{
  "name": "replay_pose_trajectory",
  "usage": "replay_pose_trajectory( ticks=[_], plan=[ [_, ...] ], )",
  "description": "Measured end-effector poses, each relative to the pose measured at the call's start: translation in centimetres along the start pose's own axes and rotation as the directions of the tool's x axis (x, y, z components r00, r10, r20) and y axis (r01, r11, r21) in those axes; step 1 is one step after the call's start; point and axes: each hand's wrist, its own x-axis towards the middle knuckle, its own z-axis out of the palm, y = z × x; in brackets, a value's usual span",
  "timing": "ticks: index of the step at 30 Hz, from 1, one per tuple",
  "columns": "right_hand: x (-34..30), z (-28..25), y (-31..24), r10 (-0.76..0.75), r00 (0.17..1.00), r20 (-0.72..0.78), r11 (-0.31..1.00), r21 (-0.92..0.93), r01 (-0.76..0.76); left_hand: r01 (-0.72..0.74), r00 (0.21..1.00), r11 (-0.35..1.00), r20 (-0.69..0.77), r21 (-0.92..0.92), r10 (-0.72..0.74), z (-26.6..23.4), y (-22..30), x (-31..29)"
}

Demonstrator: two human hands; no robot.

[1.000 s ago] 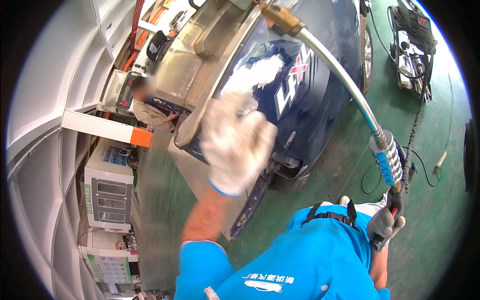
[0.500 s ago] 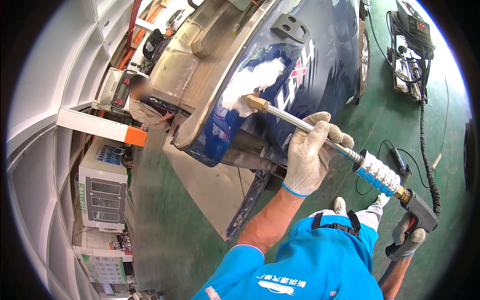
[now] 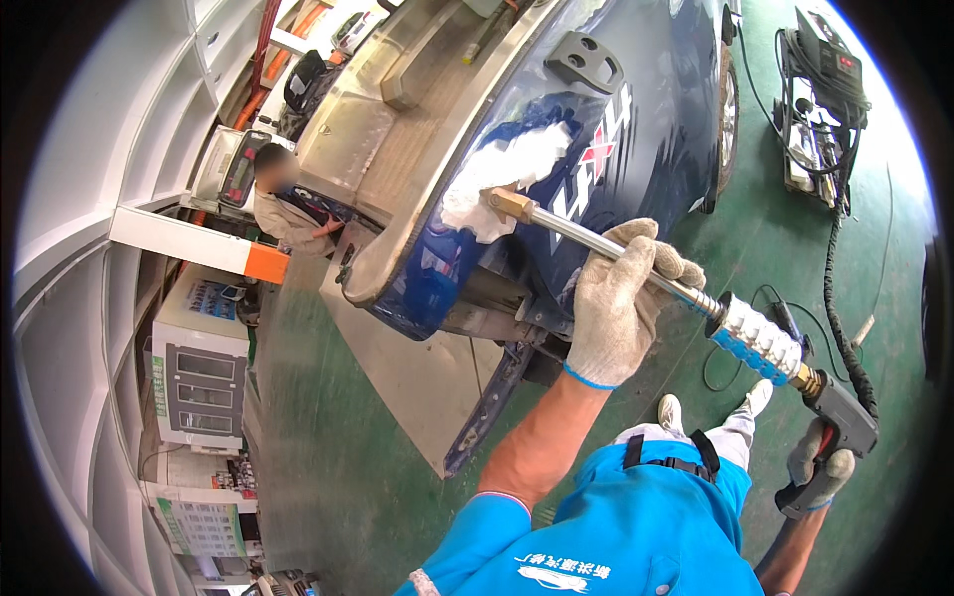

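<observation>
Vehicle (image 3: 656,149) across far centre, rod (image 3: 581,234) from there toward near right, left hand (image 3: 618,298) around its middle, right hand (image 3: 820,472) on grip (image 3: 845,412) at near end, cable (image 3: 833,298) between grip and far-right cart (image 3: 803,159), co-worker (image 3: 285,221) left of cargo bed (image 3: 388,139), cabinet (image 3: 202,348) left, nearer than co-worker.

Person in tan (image 3: 286,221), orange-ended white beam (image 3: 184,241), green floor (image 3: 323,467)

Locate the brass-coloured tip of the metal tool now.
In the head view's upper middle, the brass-coloured tip appears against the lower edge of the white patch on the blue panel, up and left of the left hand.
</observation>
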Motion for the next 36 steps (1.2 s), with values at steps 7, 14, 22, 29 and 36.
replay_pose_trajectory(
  ticks=[7,14,22,29,36],
  plan=[
    [0.9,1.5,-1.0,0.004,1.000,-0.010,1.000,-0.003,-0.004,-0.001,1.000,1.000,-0.016,-0.015,0.001,0.6,0.3,0.4],
    [0.9,0.6,-1.4,-0.035,0.999,-0.039,0.998,-0.062,0.033,-0.027,1.000,0.999,0.013,-0.027,0.027,0.6,0.3,0.7],
    [0.8,1.1,-1.8,-0.136,0.986,-0.092,0.972,-0.207,0.115,-0.043,0.999,0.998,0.029,-0.052,0.044,0.8,0.3,0.8],
    [1.0,3.8,-3.7,-0.185,0.978,-0.095,0.919,-0.369,0.138,-0.093,0.978,0.985,0.173,-0.148,0.118,0.3,-0.6,1.7],
    [0.2,2.5,-3.5,-0.268,0.949,-0.164,0.885,-0.430,0.176,-0.027,0.994,0.966,0.097,-0.259,0.053,6.1,-7.3,-0.1]
  ],
)
